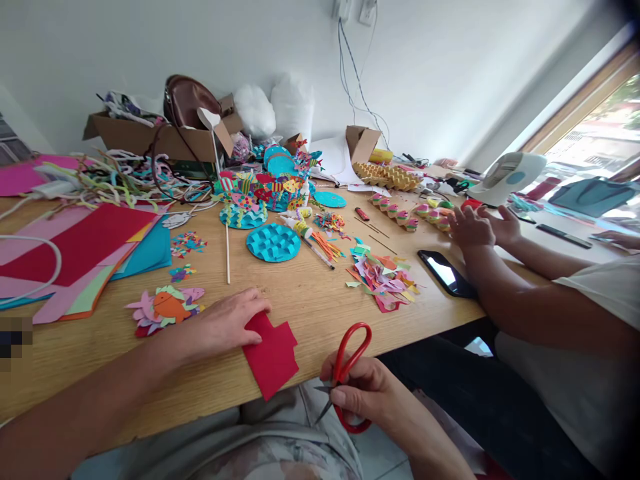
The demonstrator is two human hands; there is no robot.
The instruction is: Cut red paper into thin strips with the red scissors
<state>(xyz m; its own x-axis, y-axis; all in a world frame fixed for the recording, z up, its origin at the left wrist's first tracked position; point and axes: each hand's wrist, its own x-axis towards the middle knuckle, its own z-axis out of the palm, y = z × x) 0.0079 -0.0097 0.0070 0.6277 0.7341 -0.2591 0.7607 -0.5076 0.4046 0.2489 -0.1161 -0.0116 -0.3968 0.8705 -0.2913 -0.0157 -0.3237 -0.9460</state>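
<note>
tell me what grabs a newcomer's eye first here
The bright clutter of paper fish and blue discs in the middle of the table catches the eye first. At the front edge, the left hand lies flat on a red paper piece while the right hand grips red-handled scissors. Another person's hands are at the right.

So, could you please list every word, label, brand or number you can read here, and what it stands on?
No text is legible anywhere.
Glue bottle: label too small to read.
White device: blue oval mark, blurred.
Phone: dark screen, only glare.
Red paper under the left hand and red scissors in the right hand: no print visible.
</note>
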